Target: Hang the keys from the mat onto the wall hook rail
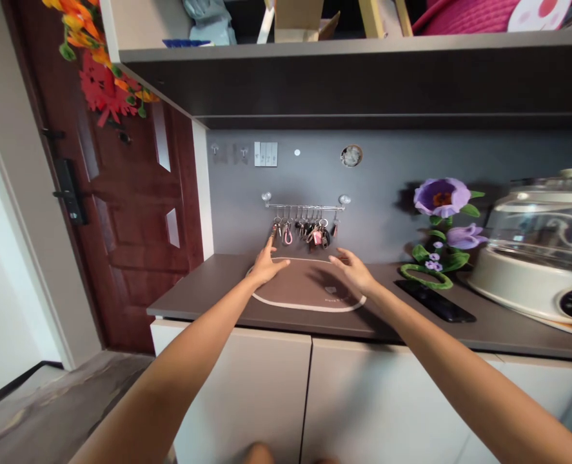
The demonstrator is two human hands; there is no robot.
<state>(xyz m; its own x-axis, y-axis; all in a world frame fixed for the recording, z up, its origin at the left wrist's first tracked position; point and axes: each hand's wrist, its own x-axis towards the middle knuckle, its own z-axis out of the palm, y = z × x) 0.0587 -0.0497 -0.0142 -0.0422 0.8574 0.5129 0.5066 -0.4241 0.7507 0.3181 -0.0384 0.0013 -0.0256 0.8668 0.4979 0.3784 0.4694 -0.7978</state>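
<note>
My left hand [267,263] reaches over the left end of a brown mat [300,287] with a pale rim. Its index finger points up at the leftmost keys, and whether it touches them I cannot tell. The thumb is spread to the right. Above the mat's right end, my right hand [353,269] is held with its fingers apart and nothing in it. Between and above both hands, several bunches of keys [309,231] hang on hooks from a metal rail [305,207] on the grey wall. A pink carabiner [288,237] and a pink tag [318,238] hang among them.
A black phone [435,301] lies on the counter [193,287] by purple flowers [443,196]. Farther right stands a cream appliance [522,277] with a clear cover. A loaded shelf [315,77] overhangs the counter. Left is a red-brown door [135,206]; below are white cabinets [247,386].
</note>
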